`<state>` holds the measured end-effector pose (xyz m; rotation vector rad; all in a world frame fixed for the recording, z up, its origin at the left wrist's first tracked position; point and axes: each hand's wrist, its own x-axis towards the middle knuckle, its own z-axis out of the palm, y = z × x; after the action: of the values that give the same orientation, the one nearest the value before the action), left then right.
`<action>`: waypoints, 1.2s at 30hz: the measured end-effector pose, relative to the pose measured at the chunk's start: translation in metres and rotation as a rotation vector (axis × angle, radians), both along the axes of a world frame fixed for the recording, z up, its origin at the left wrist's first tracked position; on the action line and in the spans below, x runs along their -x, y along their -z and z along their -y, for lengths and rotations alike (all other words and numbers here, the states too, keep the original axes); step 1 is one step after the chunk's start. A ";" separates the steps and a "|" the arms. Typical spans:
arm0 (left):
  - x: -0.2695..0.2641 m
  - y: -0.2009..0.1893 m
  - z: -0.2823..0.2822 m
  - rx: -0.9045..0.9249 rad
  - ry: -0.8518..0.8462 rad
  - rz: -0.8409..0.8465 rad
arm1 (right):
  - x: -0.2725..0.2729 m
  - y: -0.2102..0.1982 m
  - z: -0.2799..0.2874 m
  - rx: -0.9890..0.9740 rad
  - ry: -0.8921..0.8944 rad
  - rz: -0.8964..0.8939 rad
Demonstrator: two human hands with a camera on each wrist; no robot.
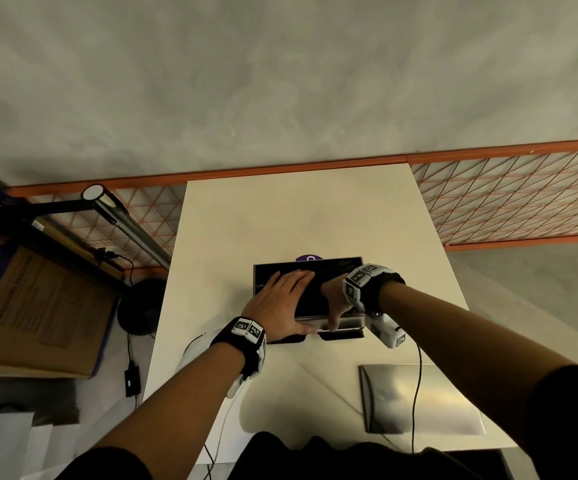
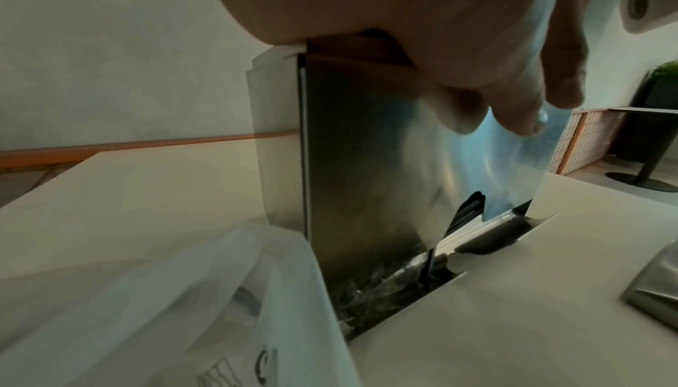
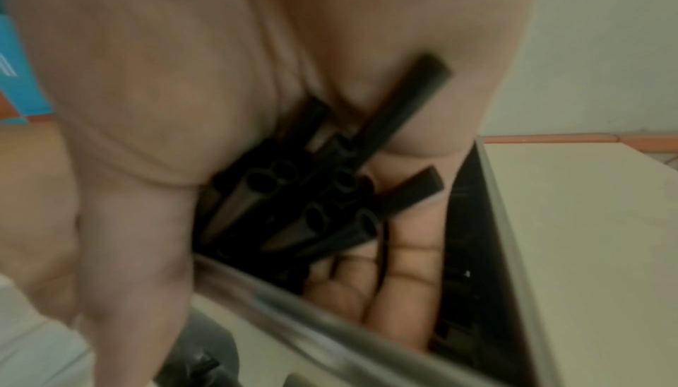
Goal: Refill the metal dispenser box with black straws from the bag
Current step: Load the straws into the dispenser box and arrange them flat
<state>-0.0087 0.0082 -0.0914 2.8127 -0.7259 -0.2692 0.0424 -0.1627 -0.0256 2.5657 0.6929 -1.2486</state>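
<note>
Left to right. Far left, off the tabletop [image 1: 280,216]: a cardboard box [image 1: 34,306] and a lamp [image 1: 114,209]. At the tabletop's near-left edge lies the bag [image 2: 154,300], white plastic, just beside the box's left wall; whether straws remain inside it cannot be told.

Left hand [image 1: 280,306]: fingers straight and together, palm flat over the open top of the dispenser box [image 1: 270,271], thumb down along the front wall. It presses on the contents and pinches nothing. The box stands upright at mid-tabletop, its dark interior filled with straws [image 3: 322,199]; its front bottom slot shows a few straw ends in the left wrist view.

Right hand [image 1: 336,306]: reaching into the box's right end, fingers curled about a loose bunch of straws whose cut ends fan out crookedly against the palm. The thumb rests at the front rim.

Near right: the metal lid [image 1: 419,396], lying flat, well apart from the box.

Judged stage: late; settling the last straws level before closing.

Risks:
- Straws lying crosswise, as the fanned bunch suggests, could jam at the slot or keep the lid from seating.
- Hard downward pressure may kink thin straws.
- Uneven pushing on a light, tall box could tip or slide it.
- The wrist cable [image 1: 417,393] trailing over the lid could snag.
</note>
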 end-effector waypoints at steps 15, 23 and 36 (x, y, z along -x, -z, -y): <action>-0.001 -0.001 0.000 0.073 -0.030 0.030 | -0.016 -0.024 -0.004 -0.035 -0.020 -0.163; -0.006 -0.007 0.013 0.241 -0.022 0.147 | -0.023 -0.042 0.029 -0.162 0.072 -0.150; -0.013 -0.015 0.028 0.162 -0.142 0.029 | -0.019 -0.033 0.077 -0.658 0.528 -0.107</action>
<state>0.0040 -0.0202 -0.0767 2.7017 -0.5252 -0.1392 0.0610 -0.2398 0.0077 3.4057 0.5197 -1.5073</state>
